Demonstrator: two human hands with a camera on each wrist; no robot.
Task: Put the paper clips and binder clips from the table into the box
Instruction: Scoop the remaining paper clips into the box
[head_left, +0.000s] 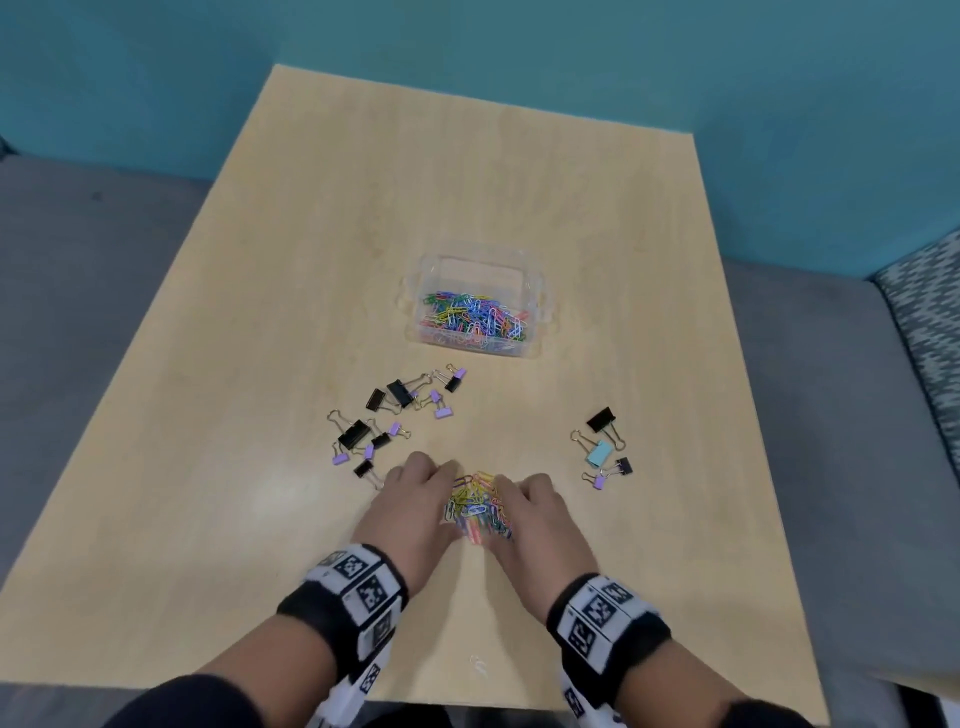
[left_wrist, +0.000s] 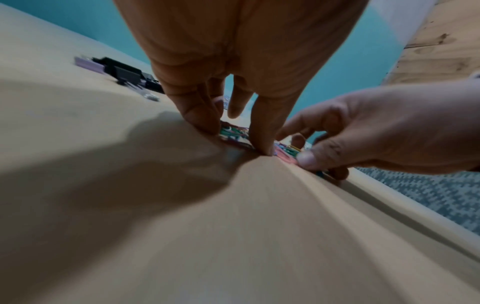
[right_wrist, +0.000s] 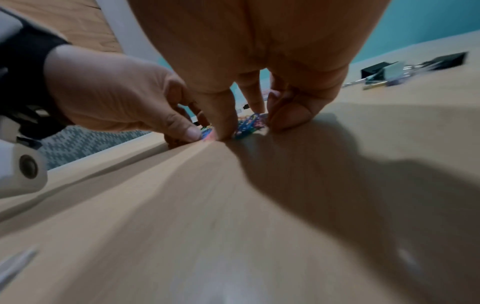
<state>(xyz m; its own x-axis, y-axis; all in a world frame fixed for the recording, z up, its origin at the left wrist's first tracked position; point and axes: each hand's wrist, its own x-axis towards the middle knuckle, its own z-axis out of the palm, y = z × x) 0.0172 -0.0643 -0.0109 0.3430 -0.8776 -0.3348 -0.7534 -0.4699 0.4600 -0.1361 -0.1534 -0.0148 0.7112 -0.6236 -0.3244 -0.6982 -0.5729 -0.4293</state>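
A pile of coloured paper clips (head_left: 478, 506) lies on the wooden table (head_left: 467, 182) near its front. My left hand (head_left: 421, 493) and right hand (head_left: 535, 512) cup it from either side, fingers curled round it with their tips on the tabletop. In the left wrist view my left hand (left_wrist: 233, 123) has the paper clips (left_wrist: 233, 133) under its fingertips. In the right wrist view my right hand (right_wrist: 246, 115) covers the paper clips (right_wrist: 249, 125). The clear plastic box (head_left: 475, 258) stands further back, open, with many paper clips inside. Black and purple binder clips (head_left: 384, 415) lie left of my hands.
More binder clips (head_left: 602, 447), black, light blue and purple, lie to the right of my hands. One pale clip (head_left: 478, 665) lies near the table's front edge. A grey bench (head_left: 78, 312) flanks the table, with a patterned cushion (head_left: 924, 322) at the right.
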